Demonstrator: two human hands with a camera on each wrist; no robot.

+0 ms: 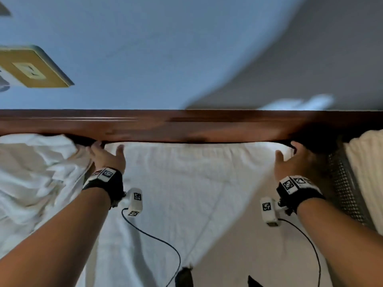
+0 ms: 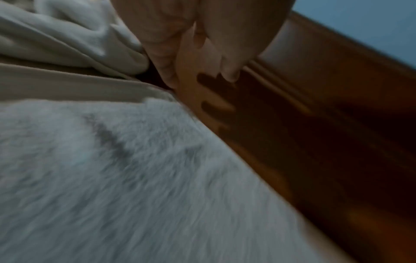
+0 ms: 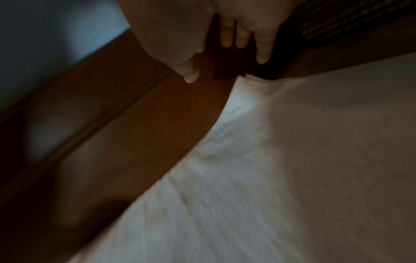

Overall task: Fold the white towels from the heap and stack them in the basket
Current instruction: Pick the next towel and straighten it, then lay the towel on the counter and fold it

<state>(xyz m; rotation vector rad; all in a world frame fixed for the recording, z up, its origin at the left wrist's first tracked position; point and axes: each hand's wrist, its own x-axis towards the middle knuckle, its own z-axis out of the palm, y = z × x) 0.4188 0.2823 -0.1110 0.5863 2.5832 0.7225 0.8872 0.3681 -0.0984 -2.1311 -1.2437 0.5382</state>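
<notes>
At right, basket (image 1: 344, 191) holding folded towels (image 1: 366, 172).

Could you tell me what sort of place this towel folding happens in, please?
Probably a bedroom: a white towel spread on a white bed sheet, against a dark wooden bed board and a pale blue wall.

A pale blue wall (image 1: 157, 48) rises behind a dark polished wooden headboard (image 1: 186, 125), with a gold-framed plate (image 1: 35, 67) mounted at the left.

Fluffy cloth towel (image 1: 186, 183) (glossy wood headboard (image 1: 186, 125))
</notes>
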